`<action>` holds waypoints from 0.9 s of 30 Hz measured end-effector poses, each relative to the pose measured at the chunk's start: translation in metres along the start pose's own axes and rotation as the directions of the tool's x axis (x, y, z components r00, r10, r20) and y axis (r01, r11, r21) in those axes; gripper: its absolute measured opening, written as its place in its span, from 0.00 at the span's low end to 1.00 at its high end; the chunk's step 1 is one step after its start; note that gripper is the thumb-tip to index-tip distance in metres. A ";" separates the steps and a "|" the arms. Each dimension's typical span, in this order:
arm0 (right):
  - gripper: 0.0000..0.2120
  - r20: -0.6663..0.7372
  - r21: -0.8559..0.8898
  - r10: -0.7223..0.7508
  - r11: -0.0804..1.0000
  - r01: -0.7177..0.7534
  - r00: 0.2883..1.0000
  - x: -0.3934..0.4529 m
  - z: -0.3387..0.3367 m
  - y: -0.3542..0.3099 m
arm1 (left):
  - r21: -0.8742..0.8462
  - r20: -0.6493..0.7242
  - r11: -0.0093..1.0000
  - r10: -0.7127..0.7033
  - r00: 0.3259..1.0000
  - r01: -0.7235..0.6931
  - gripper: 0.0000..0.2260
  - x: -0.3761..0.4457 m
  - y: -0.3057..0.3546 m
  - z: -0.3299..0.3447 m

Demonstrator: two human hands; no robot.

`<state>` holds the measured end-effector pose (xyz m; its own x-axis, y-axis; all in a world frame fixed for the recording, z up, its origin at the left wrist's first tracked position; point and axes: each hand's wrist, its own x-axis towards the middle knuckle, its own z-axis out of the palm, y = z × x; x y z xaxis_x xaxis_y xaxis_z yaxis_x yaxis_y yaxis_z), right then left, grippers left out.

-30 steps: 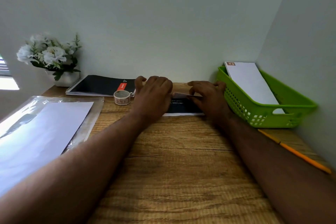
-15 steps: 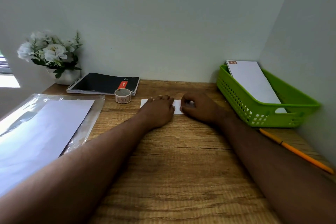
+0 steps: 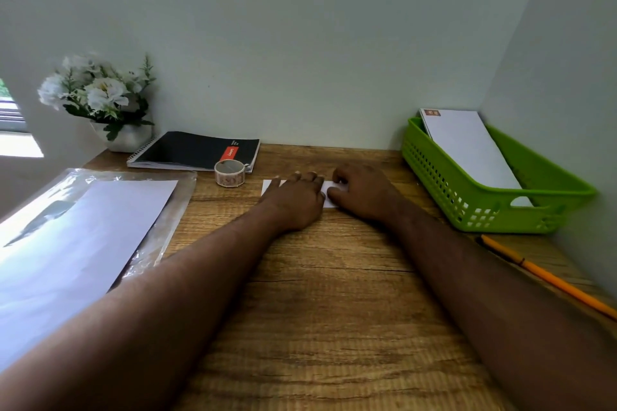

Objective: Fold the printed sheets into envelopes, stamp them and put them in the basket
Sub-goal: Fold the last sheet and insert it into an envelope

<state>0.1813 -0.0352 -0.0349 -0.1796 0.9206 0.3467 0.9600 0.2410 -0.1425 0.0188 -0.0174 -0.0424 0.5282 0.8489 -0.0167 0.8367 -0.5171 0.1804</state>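
Nearest the camera, both bare forearms reach forward over a broad stretch of bare wood-grain desk (image 3: 327, 310), the widest free surface in view. At the left edge lies a clear plastic sleeve holding white printed sheets (image 3: 76, 237), cut off by the frame's left side; at the right edge a yellow-orange pencil (image 3: 547, 280) lies slantwise close to the side wall. Further in, the left hand (image 3: 295, 200) lies flat, fingers straight, pressing on a small folded white sheet (image 3: 329, 200), while the right hand (image 3: 362, 192) rests on it with curled fingers; whether these pinch the paper cannot be told. The hands hide most of the sheet. Just left stands a patterned tape roll (image 3: 229, 172), before a black spiral notebook (image 3: 193, 150). Right, a green perforated plastic basket (image 3: 467, 197) holds a stamped white envelope (image 3: 467, 147), against the corner. White flowers in a white pot (image 3: 100, 100) stand far left.
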 end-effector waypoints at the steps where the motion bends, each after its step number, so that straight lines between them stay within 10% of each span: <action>1: 0.15 0.004 -0.011 0.017 1.000 -0.017 1.000 -0.002 -0.002 0.002 | -0.002 0.003 1.000 -0.002 1.000 0.002 0.24 0.000 0.000 0.000; 13: 0.16 -0.039 -0.411 0.208 0.888 -0.205 0.977 -0.021 -0.022 0.019 | -0.018 0.014 0.999 0.026 1.000 -0.026 0.22 0.000 -0.003 -0.002; 18: 0.26 0.158 -0.008 0.136 0.991 -0.136 0.978 -0.010 0.002 -0.008 | -0.005 -0.002 1.000 0.025 1.000 -0.025 0.23 -0.001 0.000 -0.003; 27: 0.27 0.320 -0.083 0.182 0.983 -0.164 0.930 -0.009 0.002 -0.010 | 0.194 -0.081 0.977 -0.079 0.994 0.093 0.23 -0.010 0.005 -0.009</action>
<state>0.1732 -0.0447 -0.0386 -0.0614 0.9981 0.0000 0.9909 0.0609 -0.1203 0.0169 -0.0273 -0.0326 0.4472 0.8931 0.0489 0.8944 -0.4470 -0.0157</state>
